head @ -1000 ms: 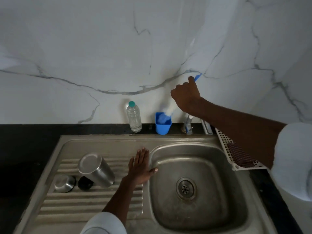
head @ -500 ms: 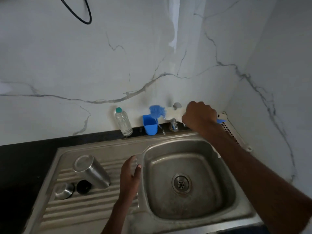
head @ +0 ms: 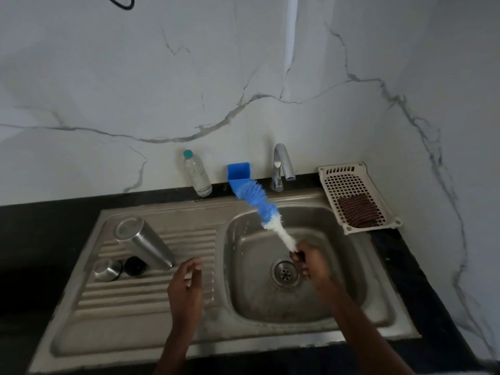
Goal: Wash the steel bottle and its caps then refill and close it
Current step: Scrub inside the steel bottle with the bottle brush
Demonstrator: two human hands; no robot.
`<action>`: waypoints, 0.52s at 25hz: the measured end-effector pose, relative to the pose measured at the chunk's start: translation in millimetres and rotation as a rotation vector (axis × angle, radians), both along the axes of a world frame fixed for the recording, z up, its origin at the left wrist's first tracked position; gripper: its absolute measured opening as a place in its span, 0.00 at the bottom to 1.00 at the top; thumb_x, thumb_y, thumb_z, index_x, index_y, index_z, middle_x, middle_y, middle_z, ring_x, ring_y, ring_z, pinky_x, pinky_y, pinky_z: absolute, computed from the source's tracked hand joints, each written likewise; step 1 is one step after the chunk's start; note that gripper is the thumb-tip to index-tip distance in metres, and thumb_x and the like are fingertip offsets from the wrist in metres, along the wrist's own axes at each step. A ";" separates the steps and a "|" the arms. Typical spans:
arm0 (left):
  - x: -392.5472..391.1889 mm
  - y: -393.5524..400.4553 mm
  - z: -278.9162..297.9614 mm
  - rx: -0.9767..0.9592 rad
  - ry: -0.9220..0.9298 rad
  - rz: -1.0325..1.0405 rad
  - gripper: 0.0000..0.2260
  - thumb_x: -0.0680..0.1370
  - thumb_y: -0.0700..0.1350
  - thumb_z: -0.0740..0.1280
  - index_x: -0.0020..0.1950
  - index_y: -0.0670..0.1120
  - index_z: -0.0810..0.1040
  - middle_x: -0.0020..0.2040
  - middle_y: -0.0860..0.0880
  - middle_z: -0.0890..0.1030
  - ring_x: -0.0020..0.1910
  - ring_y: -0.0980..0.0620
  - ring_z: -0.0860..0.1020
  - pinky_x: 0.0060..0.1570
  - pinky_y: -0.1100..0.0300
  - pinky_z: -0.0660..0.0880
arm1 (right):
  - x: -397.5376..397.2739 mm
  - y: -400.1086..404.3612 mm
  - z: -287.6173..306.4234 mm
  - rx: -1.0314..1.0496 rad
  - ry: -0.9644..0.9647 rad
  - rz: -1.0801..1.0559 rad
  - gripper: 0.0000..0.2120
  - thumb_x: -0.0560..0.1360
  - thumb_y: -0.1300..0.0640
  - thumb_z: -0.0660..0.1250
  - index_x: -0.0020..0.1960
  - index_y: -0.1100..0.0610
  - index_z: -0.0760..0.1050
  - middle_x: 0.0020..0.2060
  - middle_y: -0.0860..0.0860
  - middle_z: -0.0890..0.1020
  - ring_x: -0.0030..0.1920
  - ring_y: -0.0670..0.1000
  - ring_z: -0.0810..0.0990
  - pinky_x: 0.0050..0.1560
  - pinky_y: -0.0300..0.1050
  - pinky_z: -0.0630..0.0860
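Marble-patterned wall panels back a dark counter with a steel sink (head: 373, 315) set into it. On the ribbed drainboard (head: 146, 293) the steel bottle (head: 144, 243) lies on its side, mouth toward you, with a steel cap (head: 106, 269) and a black cap (head: 134, 265) just beside it. Your right hand (head: 311, 262) grips the handle end of a blue-and-white bottle brush (head: 259, 205), bristles pointing up and away over the basin. Your left hand (head: 186, 285) hovers above the drainboard, fingers loosely curled, holding nothing. Behind the sink stand a plastic bottle (head: 196, 174), a blue holder (head: 238, 173), a tap (head: 281, 166) and a basket (head: 328, 171) containing a brown scrubber (head: 357, 211).
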State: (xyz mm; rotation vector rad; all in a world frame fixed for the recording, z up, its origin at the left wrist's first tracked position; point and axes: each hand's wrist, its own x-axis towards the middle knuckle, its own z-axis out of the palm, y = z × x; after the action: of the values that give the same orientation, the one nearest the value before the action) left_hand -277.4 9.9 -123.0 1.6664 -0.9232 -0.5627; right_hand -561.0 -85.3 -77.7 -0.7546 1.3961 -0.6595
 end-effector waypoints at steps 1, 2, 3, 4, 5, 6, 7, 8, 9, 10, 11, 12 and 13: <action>1.3 6.9 1.5 0.007 -0.001 0.053 0.13 0.82 0.34 0.68 0.54 0.53 0.83 0.50 0.53 0.86 0.52 0.52 0.84 0.49 0.63 0.78 | 0.8 1.5 -13.2 0.033 -0.065 0.027 0.19 0.79 0.53 0.54 0.31 0.56 0.66 0.21 0.48 0.60 0.18 0.45 0.54 0.20 0.35 0.52; 2.9 12.6 6.1 0.009 -0.008 0.114 0.12 0.82 0.35 0.68 0.56 0.51 0.83 0.51 0.52 0.86 0.52 0.52 0.84 0.49 0.60 0.78 | 2.6 1.8 -25.5 0.068 -0.138 0.057 0.17 0.76 0.49 0.54 0.30 0.55 0.65 0.22 0.48 0.58 0.19 0.45 0.53 0.20 0.35 0.52; 7.8 17.9 9.2 0.003 -0.026 0.184 0.10 0.82 0.36 0.68 0.58 0.50 0.83 0.52 0.52 0.86 0.53 0.52 0.83 0.49 0.59 0.78 | 5.6 1.7 -36.0 0.099 -0.225 0.088 0.16 0.72 0.47 0.56 0.30 0.55 0.65 0.22 0.48 0.57 0.19 0.45 0.52 0.21 0.34 0.51; 14.4 22.6 13.1 -0.011 -0.042 0.249 0.10 0.82 0.38 0.68 0.61 0.49 0.81 0.55 0.51 0.85 0.54 0.51 0.82 0.48 0.60 0.77 | 9.3 1.9 -43.8 0.124 -0.326 0.123 0.15 0.70 0.47 0.57 0.29 0.55 0.65 0.22 0.48 0.57 0.19 0.45 0.52 0.21 0.33 0.51; 23.9 25.7 15.7 -0.028 -0.052 0.306 0.11 0.83 0.38 0.68 0.64 0.48 0.80 0.58 0.50 0.83 0.57 0.50 0.81 0.49 0.61 0.76 | 13.0 2.4 -50.5 0.146 -0.408 0.164 0.15 0.69 0.47 0.56 0.29 0.55 0.65 0.21 0.48 0.57 0.19 0.45 0.53 0.21 0.32 0.52; 32.7 27.3 19.8 -0.048 -0.049 0.344 0.13 0.82 0.39 0.69 0.67 0.47 0.78 0.62 0.48 0.82 0.60 0.49 0.80 0.51 0.59 0.76 | 18.2 3.8 -52.4 0.155 -0.459 0.202 0.15 0.69 0.47 0.55 0.29 0.56 0.65 0.21 0.48 0.58 0.19 0.45 0.53 0.21 0.32 0.53; 43.6 26.9 21.5 -0.063 -0.035 0.370 0.16 0.82 0.39 0.70 0.69 0.46 0.76 0.65 0.47 0.80 0.63 0.47 0.78 0.55 0.55 0.77 | 23.7 4.8 -51.8 0.156 -0.485 0.238 0.15 0.70 0.48 0.53 0.29 0.56 0.64 0.21 0.49 0.58 0.19 0.46 0.53 0.21 0.33 0.53; 51.4 25.2 26.6 -0.070 -0.024 0.375 0.17 0.81 0.40 0.72 0.69 0.45 0.74 0.66 0.47 0.79 0.64 0.47 0.77 0.58 0.50 0.77 | 28.5 4.7 -51.4 0.149 -0.489 0.252 0.15 0.70 0.49 0.53 0.29 0.56 0.62 0.21 0.50 0.58 0.20 0.47 0.53 0.22 0.35 0.52; 60.7 22.0 30.6 -0.082 -0.043 0.360 0.18 0.80 0.41 0.74 0.68 0.45 0.74 0.63 0.48 0.79 0.62 0.48 0.78 0.60 0.46 0.77 | 33.4 4.3 -51.1 0.134 -0.490 0.257 0.16 0.71 0.48 0.53 0.29 0.56 0.61 0.21 0.50 0.58 0.20 0.47 0.53 0.23 0.38 0.49; 68.7 17.8 34.2 -0.094 -0.064 0.323 0.19 0.78 0.42 0.76 0.65 0.44 0.74 0.59 0.49 0.79 0.58 0.49 0.79 0.61 0.43 0.78 | 38.3 3.4 -49.9 0.110 -0.507 0.254 0.17 0.70 0.46 0.55 0.28 0.55 0.59 0.21 0.51 0.58 0.19 0.48 0.54 0.23 0.40 0.47; 75.5 11.0 38.7 -0.102 -0.035 0.283 0.22 0.76 0.42 0.78 0.66 0.44 0.74 0.55 0.50 0.80 0.55 0.50 0.80 0.60 0.42 0.79 | 43.3 1.4 -47.6 0.080 -0.527 0.247 0.20 0.70 0.43 0.56 0.26 0.54 0.59 0.20 0.51 0.58 0.18 0.48 0.55 0.23 0.42 0.46; 83.7 3.0 41.7 -0.090 0.041 0.248 0.29 0.73 0.41 0.80 0.70 0.43 0.72 0.55 0.51 0.80 0.54 0.52 0.81 0.59 0.44 0.80 | 50.0 -0.7 -44.7 0.056 -0.530 0.224 0.22 0.70 0.41 0.56 0.25 0.54 0.59 0.20 0.51 0.58 0.18 0.47 0.56 0.23 0.43 0.46; 91.3 -4.7 43.3 -0.055 0.123 0.209 0.37 0.71 0.41 0.82 0.76 0.44 0.68 0.58 0.53 0.80 0.55 0.54 0.82 0.59 0.47 0.80 | 55.6 -1.8 -42.0 0.054 -0.515 0.211 0.23 0.71 0.40 0.56 0.24 0.53 0.58 0.19 0.51 0.58 0.17 0.47 0.56 0.23 0.42 0.45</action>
State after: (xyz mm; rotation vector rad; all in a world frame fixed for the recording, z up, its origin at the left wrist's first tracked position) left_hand -186.2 5.2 -79.6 1.6358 -0.6608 -0.4870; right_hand -505.4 -87.1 -119.6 -0.6217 0.8477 -0.5943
